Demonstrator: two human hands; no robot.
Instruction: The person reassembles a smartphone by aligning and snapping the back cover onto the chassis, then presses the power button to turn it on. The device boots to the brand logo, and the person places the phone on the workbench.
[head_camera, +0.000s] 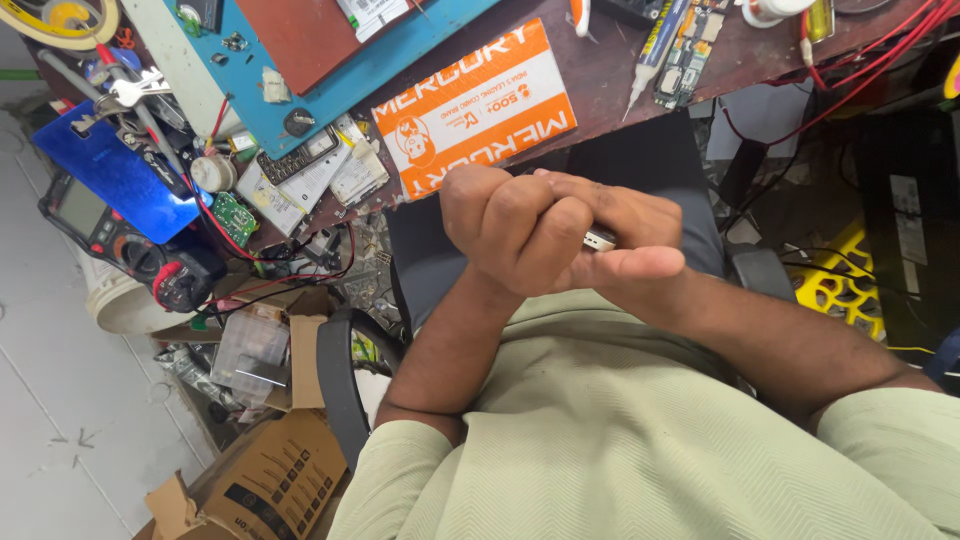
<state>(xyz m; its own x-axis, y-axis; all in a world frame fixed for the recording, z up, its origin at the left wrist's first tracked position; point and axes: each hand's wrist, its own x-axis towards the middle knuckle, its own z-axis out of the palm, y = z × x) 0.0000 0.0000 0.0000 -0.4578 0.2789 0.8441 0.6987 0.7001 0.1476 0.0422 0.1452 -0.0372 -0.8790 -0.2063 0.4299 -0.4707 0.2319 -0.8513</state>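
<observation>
Both hands, left hand (510, 225) & right hand (620, 245), clasp small silver device (599, 239).

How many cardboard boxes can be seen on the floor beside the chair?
2. One open cardboard box lies at the bottom left, near the person's elbow. A second box, smaller, sits just above it beside the chair armrest. Clutter may hide others.

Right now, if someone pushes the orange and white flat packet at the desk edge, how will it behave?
The orange and white packet looks thin and flat, so it would probably slide rather than roll or tip. It seems light for its size and may flex a little. One corner overhangs the desk edge, so a push toward the clasped hands could drop it off.
</observation>
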